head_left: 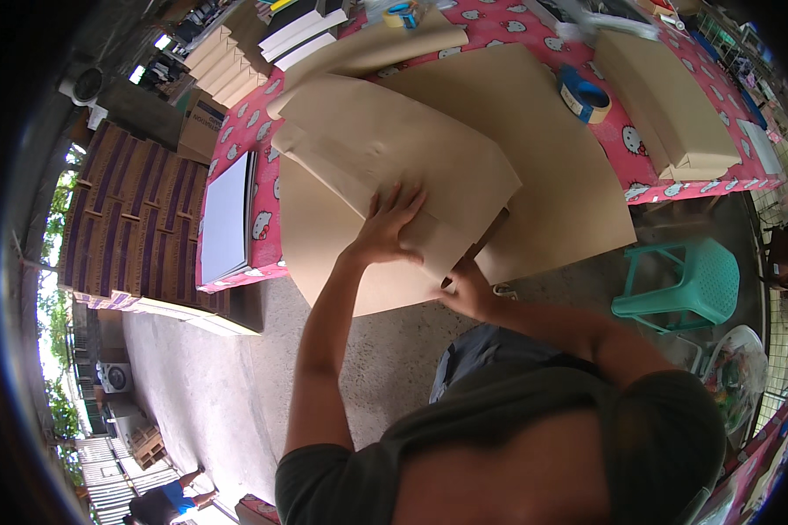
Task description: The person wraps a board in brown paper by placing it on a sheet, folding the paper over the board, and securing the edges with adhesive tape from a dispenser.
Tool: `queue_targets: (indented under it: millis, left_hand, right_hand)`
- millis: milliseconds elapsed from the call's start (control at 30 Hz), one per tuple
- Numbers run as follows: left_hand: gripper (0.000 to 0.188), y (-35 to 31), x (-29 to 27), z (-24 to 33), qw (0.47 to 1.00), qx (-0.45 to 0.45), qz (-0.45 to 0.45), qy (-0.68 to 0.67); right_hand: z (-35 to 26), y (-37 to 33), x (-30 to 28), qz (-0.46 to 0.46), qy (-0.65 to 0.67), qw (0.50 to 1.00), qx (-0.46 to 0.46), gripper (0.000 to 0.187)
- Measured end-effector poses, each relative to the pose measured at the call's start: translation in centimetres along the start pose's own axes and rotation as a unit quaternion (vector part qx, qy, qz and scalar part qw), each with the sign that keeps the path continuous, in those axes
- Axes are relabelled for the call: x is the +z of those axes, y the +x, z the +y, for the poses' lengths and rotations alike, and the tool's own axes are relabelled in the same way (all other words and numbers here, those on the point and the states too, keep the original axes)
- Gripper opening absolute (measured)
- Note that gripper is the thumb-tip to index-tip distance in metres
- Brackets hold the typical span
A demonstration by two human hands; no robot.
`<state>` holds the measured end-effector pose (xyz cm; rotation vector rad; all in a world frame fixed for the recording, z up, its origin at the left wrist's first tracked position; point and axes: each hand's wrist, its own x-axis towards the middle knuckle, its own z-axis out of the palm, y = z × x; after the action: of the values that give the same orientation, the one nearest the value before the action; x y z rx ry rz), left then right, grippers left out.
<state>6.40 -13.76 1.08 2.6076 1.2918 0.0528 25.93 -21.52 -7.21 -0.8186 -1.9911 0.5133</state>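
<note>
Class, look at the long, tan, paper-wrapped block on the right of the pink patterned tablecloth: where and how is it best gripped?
Probably by both long sides of the tan block, a palm on each, approaching from its near end, beside the pink tablecloth's front edge. Its long, boxy shape suggests this; no handle shows, and weight cannot be told.

Left hand (385,234) flat, right hand (471,293) bent, near the middle of the frame.
The left fingers (411,201) spread and point up, and the left arm (326,346) reaches up from the bottom. The right hand is lower, with the right arm (552,328) bent toward the lower right.
</note>
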Motion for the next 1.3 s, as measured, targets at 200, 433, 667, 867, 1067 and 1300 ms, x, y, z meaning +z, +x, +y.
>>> queue_targets:
  millis: [200,433,667,867,1067,1300]
  left_hand:
    - [0.088,-1.6,4.3,-0.5,0.978,0.007,0.207,0.019]
    - [0.071,-1.1,6.3,1.0,0.953,-0.05,0.3,0.009]
    - [0.102,-0.4,9.3,2.5,0.843,-0.253,0.45,-0.153]
    - [0.104,-0.4,10.9,2.0,0.814,-0.335,0.428,-0.206]
    - [0.085,-0.4,14.2,2.3,0.798,-0.429,0.365,-0.214]
    - [0.081,-0.1,18.2,2.8,0.645,-0.471,0.432,-0.419]
  right_hand:
    - [7.2,4.5,1.5,0.081,-0.021,0.996,0.031,0.03]
    - [7.4,1.2,-6.1,-0.077,-0.184,0.979,0.038,0.026]
    - [16.7,6.0,-15.2,0.023,-0.208,0.971,0.112,0.039]
    - [25.0,12.6,-11.1,-0.216,0.091,0.958,0.163,0.063]
    - [23.3,14.2,-9.3,-0.28,0.005,0.956,0.09,0.069]
    - [23.4,13.8,-7.8,-0.228,-0.202,0.953,-0.009,0.079]
